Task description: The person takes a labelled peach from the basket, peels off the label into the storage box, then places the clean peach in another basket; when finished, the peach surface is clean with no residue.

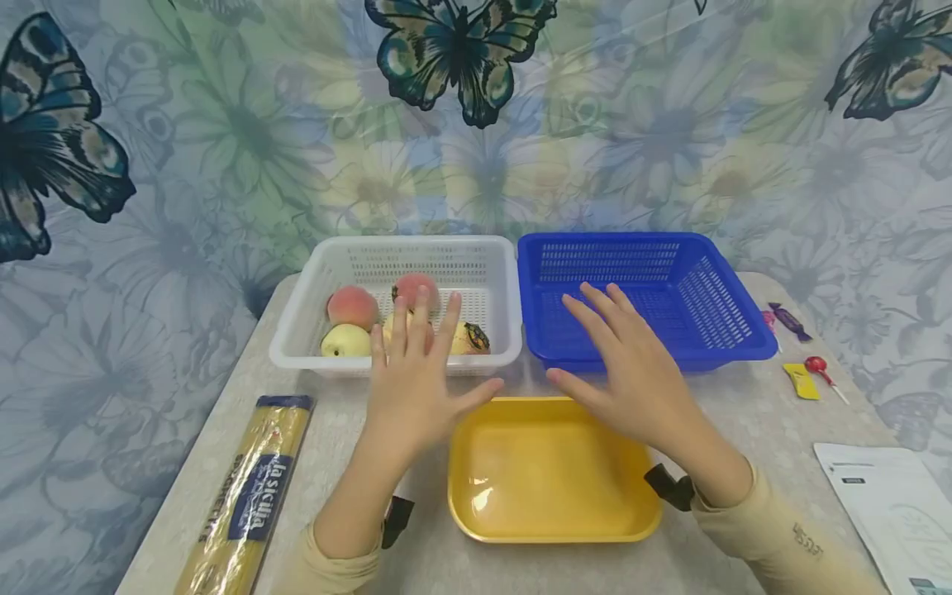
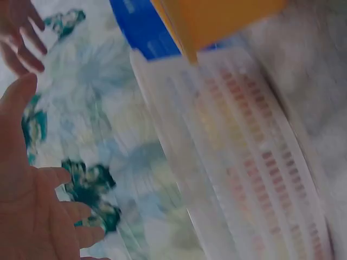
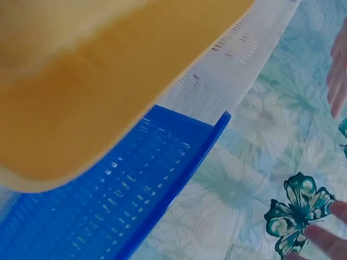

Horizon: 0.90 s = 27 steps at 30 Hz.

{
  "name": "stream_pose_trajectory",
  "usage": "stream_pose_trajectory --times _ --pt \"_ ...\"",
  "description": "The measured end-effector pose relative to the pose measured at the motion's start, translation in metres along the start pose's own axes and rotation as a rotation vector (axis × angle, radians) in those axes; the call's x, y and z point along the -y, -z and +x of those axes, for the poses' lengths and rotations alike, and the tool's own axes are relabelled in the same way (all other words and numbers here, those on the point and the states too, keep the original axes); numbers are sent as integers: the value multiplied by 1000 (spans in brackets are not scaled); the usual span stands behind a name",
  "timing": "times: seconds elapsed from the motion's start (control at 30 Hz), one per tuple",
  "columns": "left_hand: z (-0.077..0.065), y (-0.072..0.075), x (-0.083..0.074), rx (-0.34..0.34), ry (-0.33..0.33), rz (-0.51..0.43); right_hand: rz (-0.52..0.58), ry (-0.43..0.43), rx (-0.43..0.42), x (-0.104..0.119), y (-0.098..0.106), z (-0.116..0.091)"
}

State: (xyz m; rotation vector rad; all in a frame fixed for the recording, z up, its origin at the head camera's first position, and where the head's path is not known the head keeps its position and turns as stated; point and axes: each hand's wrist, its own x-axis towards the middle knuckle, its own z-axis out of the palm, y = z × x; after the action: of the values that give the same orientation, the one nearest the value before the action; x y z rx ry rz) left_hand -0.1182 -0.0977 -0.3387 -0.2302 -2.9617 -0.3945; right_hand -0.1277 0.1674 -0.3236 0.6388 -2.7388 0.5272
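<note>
Both bare hands hover with fingers spread and hold nothing. In the head view the left hand (image 1: 409, 388) overlaps the front edge of the white basket (image 1: 297, 339), near the yellow tray (image 1: 554, 529). Inside that basket lie peaches (image 1: 353, 307), a pale yellow-green apple (image 1: 345, 340) and another pale fruit with a dark patterned patch (image 1: 473, 337), partly hidden by the fingers. My right hand (image 1: 632, 372) reaches over the tray's right corner, its fingertips overlapping the blue basket (image 1: 714, 306). The left wrist view shows the left thumb (image 2: 19, 103) and fingers apart from the baskets.
A pack of spaghetti (image 1: 253, 496) lies at the left table edge. To the right are a red lollipop (image 1: 816, 364), a yellow-wrapped sweet (image 1: 802, 382), a purple-wrapped candy (image 1: 790, 321) and a white printed sheet (image 1: 885, 504). A butterfly-patterned cloth (image 1: 491, 173) hangs behind the table.
</note>
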Motion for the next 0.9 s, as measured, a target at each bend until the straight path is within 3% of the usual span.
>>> stream_pose_trajectory --times 0.13,0.3,0.43,0.63,0.9 --pt "0 5 33 -3 80 -67 97 47 50 2 -1 17" --pt "-4 4 76 -33 182 -124 204 90 184 3 -7 41" --pt "-7 2 102 -47 245 -150 258 106 286 6 -16 62" --pt "-5 -1 128 -22 299 -180 295 101 384 13 -38 94" --pt "-1 -10 145 -8 371 -202 273 98 482 19 -81 123"
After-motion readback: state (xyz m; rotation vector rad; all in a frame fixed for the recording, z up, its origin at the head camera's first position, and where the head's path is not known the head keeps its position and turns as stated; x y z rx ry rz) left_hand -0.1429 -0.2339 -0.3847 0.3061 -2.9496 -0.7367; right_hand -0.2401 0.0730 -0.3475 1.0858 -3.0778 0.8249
